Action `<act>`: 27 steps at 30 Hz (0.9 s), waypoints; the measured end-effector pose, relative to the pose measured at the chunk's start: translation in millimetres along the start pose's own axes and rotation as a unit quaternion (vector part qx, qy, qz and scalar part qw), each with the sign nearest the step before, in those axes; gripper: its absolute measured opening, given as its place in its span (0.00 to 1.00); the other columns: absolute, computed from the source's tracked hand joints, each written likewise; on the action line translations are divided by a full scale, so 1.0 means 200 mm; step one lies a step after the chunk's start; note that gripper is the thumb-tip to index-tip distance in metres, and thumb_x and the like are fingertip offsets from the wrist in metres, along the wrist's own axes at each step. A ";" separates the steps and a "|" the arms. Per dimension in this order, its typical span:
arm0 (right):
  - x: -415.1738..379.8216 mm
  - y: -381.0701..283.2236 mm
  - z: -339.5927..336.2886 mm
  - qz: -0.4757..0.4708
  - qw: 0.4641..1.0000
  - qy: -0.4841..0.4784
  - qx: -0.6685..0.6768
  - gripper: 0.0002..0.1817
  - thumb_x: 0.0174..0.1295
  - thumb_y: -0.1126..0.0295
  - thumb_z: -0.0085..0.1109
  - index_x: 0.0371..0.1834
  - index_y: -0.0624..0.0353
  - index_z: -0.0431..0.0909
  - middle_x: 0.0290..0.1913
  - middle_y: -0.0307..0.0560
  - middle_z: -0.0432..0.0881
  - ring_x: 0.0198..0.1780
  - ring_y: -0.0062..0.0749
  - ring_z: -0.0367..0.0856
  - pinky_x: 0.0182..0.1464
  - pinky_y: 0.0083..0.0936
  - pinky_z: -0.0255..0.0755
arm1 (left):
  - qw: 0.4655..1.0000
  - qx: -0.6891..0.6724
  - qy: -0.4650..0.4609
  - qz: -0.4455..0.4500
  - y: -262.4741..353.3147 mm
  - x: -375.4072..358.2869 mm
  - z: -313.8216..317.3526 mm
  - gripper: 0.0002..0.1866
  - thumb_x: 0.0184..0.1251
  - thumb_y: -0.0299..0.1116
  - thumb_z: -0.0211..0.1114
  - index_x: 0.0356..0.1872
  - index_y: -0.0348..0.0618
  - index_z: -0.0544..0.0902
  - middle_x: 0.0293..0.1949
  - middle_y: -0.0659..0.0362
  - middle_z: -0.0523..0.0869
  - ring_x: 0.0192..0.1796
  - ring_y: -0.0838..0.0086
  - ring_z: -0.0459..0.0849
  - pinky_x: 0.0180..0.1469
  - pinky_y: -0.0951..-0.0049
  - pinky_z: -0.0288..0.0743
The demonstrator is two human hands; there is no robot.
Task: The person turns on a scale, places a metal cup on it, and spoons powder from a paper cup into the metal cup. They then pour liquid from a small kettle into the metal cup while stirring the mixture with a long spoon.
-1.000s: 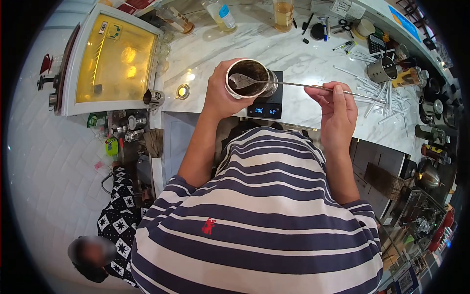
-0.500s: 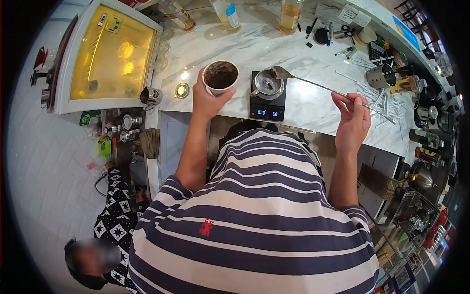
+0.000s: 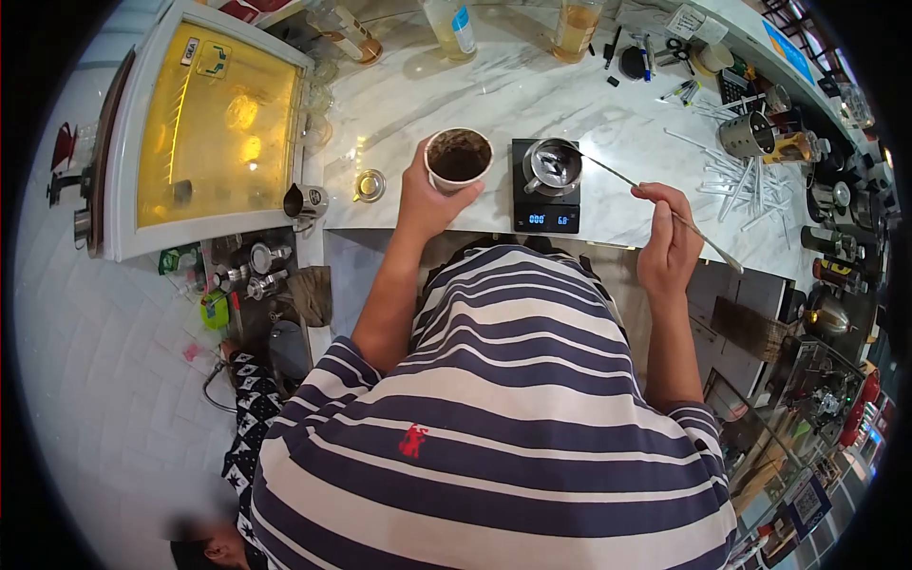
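Observation:
My left hand (image 3: pixel 427 201) is wrapped round a white paper cup (image 3: pixel 454 187), tilted so its mouth shows dark brown, powdery-looking contents. In my right hand (image 3: pixel 668 242) a long, thin metal bar spoon (image 3: pixel 617 174) is gripped between thumb and fingers. Its far end reaches over the rim of a small metal cup (image 3: pixel 562 190), where the spoon's bowl is hard to make out. That shiny cup rests on a black digital scale (image 3: pixel 522 201), whose blue display seems to read 000 and 6.8. The paper cup is left of the scale, apart from it.
A small round container (image 3: pixel 370 185) and a metal pitcher (image 3: pixel 306 202) stand left, beside a yellow-lit glass-door unit (image 3: pixel 228 123). Bottles (image 3: pixel 575 30) line the back. White straws (image 3: pixel 746 188) lie scattered right, near a metal canister (image 3: pixel 744 138). Another person's patterned sleeve (image 3: pixel 255 399) shows lower left.
The spoon's bowl end has gone from beside the metal cup's upper rim, in plain sight, to the cup's mouth. My right hand has turned, and the whole view has shifted slightly.

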State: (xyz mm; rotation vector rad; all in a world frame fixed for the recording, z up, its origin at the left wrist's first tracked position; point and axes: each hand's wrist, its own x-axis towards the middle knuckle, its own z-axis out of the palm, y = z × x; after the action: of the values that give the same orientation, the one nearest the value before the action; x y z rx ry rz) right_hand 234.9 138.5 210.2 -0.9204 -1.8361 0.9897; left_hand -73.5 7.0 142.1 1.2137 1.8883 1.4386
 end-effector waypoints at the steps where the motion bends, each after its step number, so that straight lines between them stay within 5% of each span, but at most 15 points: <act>1: -0.01 -0.01 0.01 -0.012 1.000 0.010 -0.001 0.13 0.78 0.77 0.46 0.47 0.68 0.84 0.47 0.56 0.88 0.47 0.37 0.88 0.54 0.29 0.78 | 1.000 -0.001 -0.005 0.004 0.00 0.01 0.00 0.38 0.51 0.33 0.85 0.64 0.38 0.77 0.53 0.51 0.91 0.56 0.67 0.90 0.62 0.66 0.81; 9: -0.09 -0.08 0.03 -0.070 0.996 0.021 -0.048 0.13 0.75 0.80 0.47 0.48 0.67 0.85 0.49 0.59 0.87 0.51 0.42 0.87 0.55 0.30 0.78 | 0.999 -0.026 -0.042 0.008 0.02 0.06 0.00 0.40 0.51 0.34 0.86 0.66 0.37 0.76 0.54 0.51 0.91 0.57 0.66 0.90 0.63 0.65 0.81; 27: -0.17 -0.12 0.16 -0.017 0.995 0.041 -0.092 0.12 0.75 0.79 0.49 0.49 0.65 0.86 0.51 0.59 0.87 0.53 0.42 0.87 0.57 0.31 0.78 | 0.997 -0.038 -0.061 0.022 -0.02 0.05 -0.04 0.40 0.50 0.32 0.86 0.66 0.39 0.76 0.54 0.52 0.91 0.57 0.68 0.90 0.63 0.66 0.81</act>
State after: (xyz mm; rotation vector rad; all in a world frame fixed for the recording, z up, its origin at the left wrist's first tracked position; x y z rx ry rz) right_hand 214.4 90.0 210.6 -1.0210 -1.8898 0.7607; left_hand -86.6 11.8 141.6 1.2841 1.7212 1.4129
